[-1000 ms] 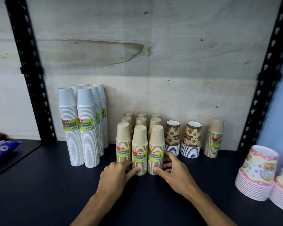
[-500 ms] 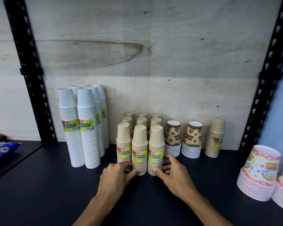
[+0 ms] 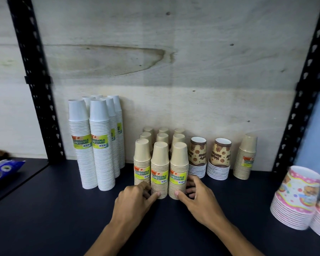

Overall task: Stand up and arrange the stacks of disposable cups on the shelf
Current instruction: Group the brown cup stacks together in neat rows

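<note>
The rear rows of the tan cup stacks [image 3: 161, 163] are mostly hidden behind the front three, only their top cups showing. The pink patterned stacks [image 3: 299, 198], far right of the right fingertips, are cut by the frame edge and blurred. A blue packet [image 3: 4, 169] well left of the left fingers is also cropped and hard to read.

The tan stacks stand upright on the dark shelf [image 3: 63, 209], long axis vertical, cups mouth-down with their bases upward and labels facing the camera. They sit directly beyond the fingertips of both hands.

The left hand [image 3: 133, 202] has its fingers curled against the base of the front left and middle stacks, thumb tip touching the middle one. The right hand [image 3: 198, 198] wraps loosely round the base of the front right stack, thumb at its front, fingers curled at its right side.

Tall white stacks [image 3: 92, 145] stand left of the left fingers; two brown printed stacks [image 3: 209, 159] and a lone tan stack [image 3: 245, 157] stand beyond and right of the right fingers.

Compared with half a second ago, hands and stacks sit almost unchanged, both hands still at the stack bases
</note>
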{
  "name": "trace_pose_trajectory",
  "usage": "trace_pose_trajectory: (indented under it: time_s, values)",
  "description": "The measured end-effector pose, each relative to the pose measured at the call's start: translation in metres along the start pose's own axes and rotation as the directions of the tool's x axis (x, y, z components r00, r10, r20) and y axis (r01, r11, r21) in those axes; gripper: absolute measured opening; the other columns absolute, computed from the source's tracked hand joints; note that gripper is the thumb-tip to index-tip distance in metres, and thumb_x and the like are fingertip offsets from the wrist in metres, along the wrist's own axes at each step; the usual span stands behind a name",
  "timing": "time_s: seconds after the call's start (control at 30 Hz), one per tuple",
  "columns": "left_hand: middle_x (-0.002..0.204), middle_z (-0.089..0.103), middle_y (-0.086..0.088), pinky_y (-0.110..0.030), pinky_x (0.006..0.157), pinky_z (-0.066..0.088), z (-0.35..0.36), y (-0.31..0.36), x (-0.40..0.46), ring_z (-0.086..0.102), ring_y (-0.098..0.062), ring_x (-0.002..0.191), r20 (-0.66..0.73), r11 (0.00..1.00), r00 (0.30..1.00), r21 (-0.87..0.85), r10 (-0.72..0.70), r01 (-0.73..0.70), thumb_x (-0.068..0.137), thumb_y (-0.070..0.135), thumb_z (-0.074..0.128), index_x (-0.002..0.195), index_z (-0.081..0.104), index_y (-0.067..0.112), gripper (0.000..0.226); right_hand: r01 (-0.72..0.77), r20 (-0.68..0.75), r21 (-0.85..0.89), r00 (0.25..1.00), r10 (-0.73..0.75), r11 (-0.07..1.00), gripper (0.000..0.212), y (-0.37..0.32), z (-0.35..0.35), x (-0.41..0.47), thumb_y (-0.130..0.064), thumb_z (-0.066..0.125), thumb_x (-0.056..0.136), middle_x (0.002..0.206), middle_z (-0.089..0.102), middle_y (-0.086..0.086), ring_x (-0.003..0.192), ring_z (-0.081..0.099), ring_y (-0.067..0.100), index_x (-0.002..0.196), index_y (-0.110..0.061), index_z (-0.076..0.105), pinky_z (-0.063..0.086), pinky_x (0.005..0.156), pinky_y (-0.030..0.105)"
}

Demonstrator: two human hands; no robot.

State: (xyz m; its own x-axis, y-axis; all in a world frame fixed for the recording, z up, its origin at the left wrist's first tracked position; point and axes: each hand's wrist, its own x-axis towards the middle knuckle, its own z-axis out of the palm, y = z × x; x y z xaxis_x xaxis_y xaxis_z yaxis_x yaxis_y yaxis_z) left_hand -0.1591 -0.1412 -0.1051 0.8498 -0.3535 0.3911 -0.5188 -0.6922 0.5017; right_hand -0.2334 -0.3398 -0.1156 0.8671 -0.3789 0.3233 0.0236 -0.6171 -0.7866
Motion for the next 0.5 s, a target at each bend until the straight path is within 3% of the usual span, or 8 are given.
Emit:
trace_pose_trajectory:
  time_s: [0.5]
  values:
    - [0.08,0.068,0.021,-0.024,0.07,0.054,0.0035,-0.0025,0.0031,0.066,-0.002,0.08,-0.01,1.0,1.0,0.008,0.022,-0.022,0.084,0.063,0.06,0.104,0.066,0.034,0.037,0.013,0.008,-0.04,1.0,-0.013,0.999,0.057,-0.0008,-0.0017,-0.0007,-0.04,0.073,0.085,0.113,0.063,-0.021,0.096,0.062,-0.002,0.136,-0.03,0.049,0.054,0.084,0.021]
